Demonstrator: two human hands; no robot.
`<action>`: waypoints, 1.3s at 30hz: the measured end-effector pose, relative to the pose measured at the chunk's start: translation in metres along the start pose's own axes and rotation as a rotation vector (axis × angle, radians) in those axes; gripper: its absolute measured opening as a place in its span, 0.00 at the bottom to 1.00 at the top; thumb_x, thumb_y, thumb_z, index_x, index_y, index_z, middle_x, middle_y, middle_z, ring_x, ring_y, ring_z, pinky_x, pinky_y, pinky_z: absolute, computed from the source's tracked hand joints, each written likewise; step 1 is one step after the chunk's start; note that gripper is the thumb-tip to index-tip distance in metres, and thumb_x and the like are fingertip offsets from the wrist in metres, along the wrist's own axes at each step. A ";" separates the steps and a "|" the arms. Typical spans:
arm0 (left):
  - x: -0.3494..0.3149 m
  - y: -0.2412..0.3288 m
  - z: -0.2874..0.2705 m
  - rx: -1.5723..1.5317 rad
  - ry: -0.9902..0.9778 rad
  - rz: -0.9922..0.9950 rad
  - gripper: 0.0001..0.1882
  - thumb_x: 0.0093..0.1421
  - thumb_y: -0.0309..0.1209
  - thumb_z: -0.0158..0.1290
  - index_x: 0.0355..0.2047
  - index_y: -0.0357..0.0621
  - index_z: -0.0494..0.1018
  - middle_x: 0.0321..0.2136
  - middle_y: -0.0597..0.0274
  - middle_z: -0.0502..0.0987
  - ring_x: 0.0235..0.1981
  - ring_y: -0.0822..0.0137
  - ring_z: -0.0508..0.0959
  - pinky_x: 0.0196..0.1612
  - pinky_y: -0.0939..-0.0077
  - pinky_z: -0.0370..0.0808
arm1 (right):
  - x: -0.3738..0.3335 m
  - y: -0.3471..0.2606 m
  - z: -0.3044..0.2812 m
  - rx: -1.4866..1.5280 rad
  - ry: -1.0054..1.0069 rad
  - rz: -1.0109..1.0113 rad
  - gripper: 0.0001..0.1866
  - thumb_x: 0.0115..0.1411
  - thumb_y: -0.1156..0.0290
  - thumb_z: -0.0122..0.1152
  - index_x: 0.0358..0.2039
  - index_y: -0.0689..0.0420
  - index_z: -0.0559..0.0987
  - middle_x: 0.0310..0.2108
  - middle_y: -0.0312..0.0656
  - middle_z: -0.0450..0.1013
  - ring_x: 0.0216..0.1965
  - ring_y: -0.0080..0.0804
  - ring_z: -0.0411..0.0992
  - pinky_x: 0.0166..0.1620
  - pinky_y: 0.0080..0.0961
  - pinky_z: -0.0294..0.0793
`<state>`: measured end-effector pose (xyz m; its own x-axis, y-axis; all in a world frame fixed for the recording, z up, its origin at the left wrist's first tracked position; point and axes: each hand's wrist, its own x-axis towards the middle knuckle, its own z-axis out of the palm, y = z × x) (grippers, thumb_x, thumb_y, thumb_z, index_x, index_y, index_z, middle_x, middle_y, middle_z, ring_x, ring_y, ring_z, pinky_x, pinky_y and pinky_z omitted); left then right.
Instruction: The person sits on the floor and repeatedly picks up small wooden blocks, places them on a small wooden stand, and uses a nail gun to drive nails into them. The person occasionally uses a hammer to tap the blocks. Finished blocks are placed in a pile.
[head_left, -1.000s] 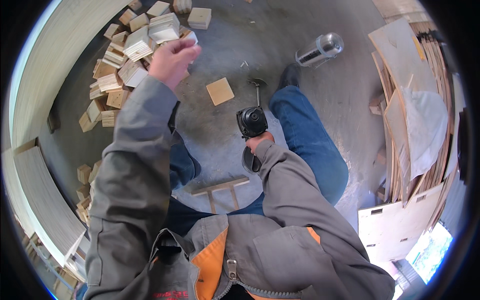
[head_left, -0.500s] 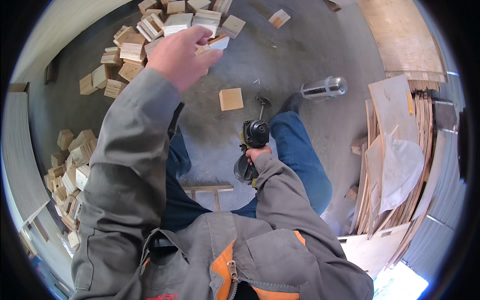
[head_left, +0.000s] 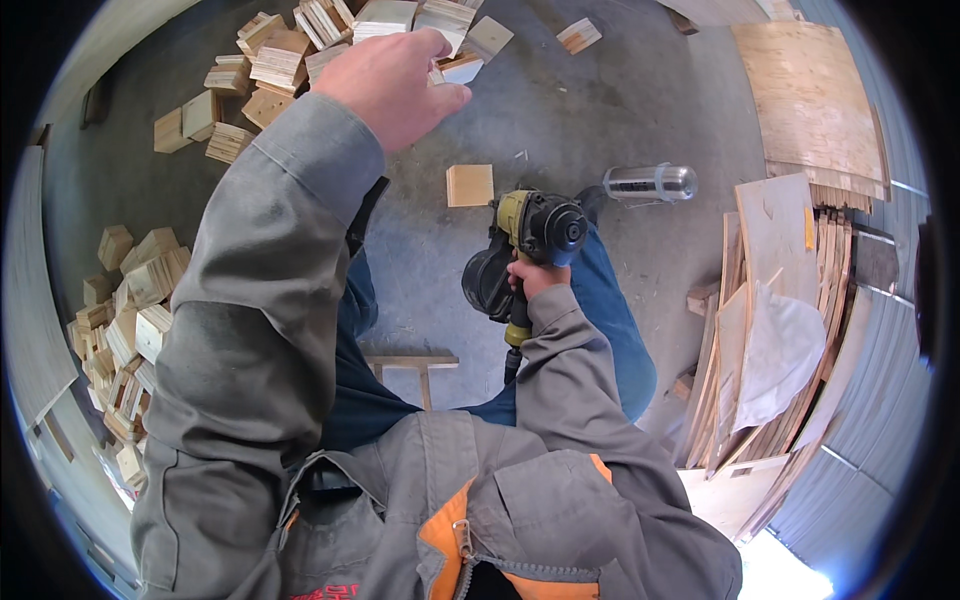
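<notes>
My right hand (head_left: 537, 277) is wrapped round the grip of a yellow-and-black coil nail gun (head_left: 553, 232), lifted between my knees. Its round black magazine (head_left: 484, 282) sticks out to the left. My left hand (head_left: 388, 88) is stretched far forward over the near edge of a pile of wooden blocks (head_left: 281, 62). Thumb and forefinger are spread, with nothing visible held; the other fingertips are partly hidden. A single square wooden block (head_left: 470, 185) lies on the floor just beyond the nail gun.
A steel flask (head_left: 650, 182) lies beyond my right knee. Another block heap (head_left: 140, 310) is at left. Plywood sheets and offcuts (head_left: 775, 240), with a white cloth (head_left: 782, 350) over them, stand at right. A small wooden frame (head_left: 412, 362) sits between my legs.
The nail gun has come up and to the right in my right hand, and now covers the hammer-like tool seen on the floor before. My left hand has shifted slightly right, still spread.
</notes>
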<state>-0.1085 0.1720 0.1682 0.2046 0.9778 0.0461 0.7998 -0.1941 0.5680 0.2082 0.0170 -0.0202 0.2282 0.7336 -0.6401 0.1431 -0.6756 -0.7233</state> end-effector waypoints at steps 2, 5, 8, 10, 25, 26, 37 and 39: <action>0.001 -0.003 0.000 0.001 -0.015 -0.007 0.28 0.60 0.46 0.61 0.54 0.39 0.76 0.43 0.50 0.81 0.45 0.52 0.81 0.49 0.61 0.77 | 0.006 -0.007 0.006 -0.037 -0.022 -0.020 0.12 0.51 0.85 0.66 0.37 0.64 0.79 0.26 0.41 0.77 0.22 0.32 0.76 0.25 0.29 0.77; 0.004 -0.003 0.002 -0.019 -0.031 -0.005 0.28 0.60 0.45 0.61 0.54 0.39 0.76 0.42 0.49 0.81 0.45 0.51 0.81 0.49 0.61 0.76 | 0.011 -0.016 0.014 -0.045 -0.038 -0.040 0.12 0.50 0.85 0.66 0.38 0.65 0.79 0.26 0.42 0.77 0.22 0.32 0.76 0.25 0.30 0.77; 0.005 -0.001 0.000 -0.012 -0.055 -0.012 0.29 0.59 0.45 0.61 0.54 0.39 0.75 0.42 0.49 0.81 0.45 0.51 0.81 0.49 0.61 0.76 | 0.018 -0.017 0.019 -0.054 -0.039 -0.050 0.13 0.50 0.86 0.66 0.37 0.65 0.79 0.26 0.43 0.77 0.21 0.32 0.76 0.25 0.30 0.77; 0.005 0.000 -0.001 0.005 -0.067 -0.020 0.29 0.59 0.46 0.61 0.55 0.39 0.75 0.42 0.49 0.81 0.45 0.51 0.81 0.49 0.61 0.76 | 0.024 -0.017 0.021 -0.046 -0.045 -0.039 0.12 0.50 0.86 0.66 0.37 0.65 0.79 0.26 0.43 0.77 0.21 0.33 0.76 0.25 0.30 0.76; 0.006 0.004 0.008 -0.011 -0.028 0.038 0.26 0.58 0.43 0.58 0.52 0.40 0.77 0.37 0.50 0.83 0.43 0.49 0.82 0.47 0.58 0.78 | 0.047 -0.021 0.017 -0.074 -0.106 -0.178 0.04 0.51 0.77 0.67 0.29 0.60 0.81 0.20 0.40 0.77 0.19 0.28 0.76 0.25 0.28 0.74; 0.006 0.006 0.007 -0.019 -0.045 0.039 0.26 0.58 0.43 0.58 0.52 0.40 0.77 0.37 0.50 0.83 0.43 0.49 0.82 0.47 0.58 0.78 | 0.042 -0.010 0.010 -0.040 -0.064 -0.171 0.07 0.50 0.82 0.66 0.31 0.62 0.80 0.23 0.40 0.77 0.21 0.31 0.76 0.24 0.29 0.75; 0.006 0.017 0.007 0.012 -0.124 -0.009 0.28 0.58 0.44 0.58 0.54 0.41 0.76 0.43 0.49 0.82 0.47 0.49 0.81 0.50 0.59 0.77 | 0.008 0.081 -0.006 -0.142 0.067 0.340 0.07 0.48 0.76 0.68 0.29 0.64 0.82 0.19 0.45 0.77 0.17 0.33 0.75 0.21 0.31 0.73; 0.006 0.014 0.012 0.011 -0.131 -0.021 0.28 0.58 0.44 0.58 0.54 0.41 0.75 0.43 0.49 0.82 0.47 0.49 0.81 0.50 0.59 0.77 | 0.010 0.097 -0.004 -0.132 0.090 0.409 0.07 0.48 0.76 0.68 0.29 0.65 0.82 0.20 0.45 0.77 0.17 0.33 0.75 0.21 0.31 0.74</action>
<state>-0.0896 0.1741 0.1666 0.2592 0.9630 -0.0738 0.8105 -0.1753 0.5589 0.2281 -0.0411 -0.0958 0.3736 0.3984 -0.8377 0.1437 -0.9170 -0.3720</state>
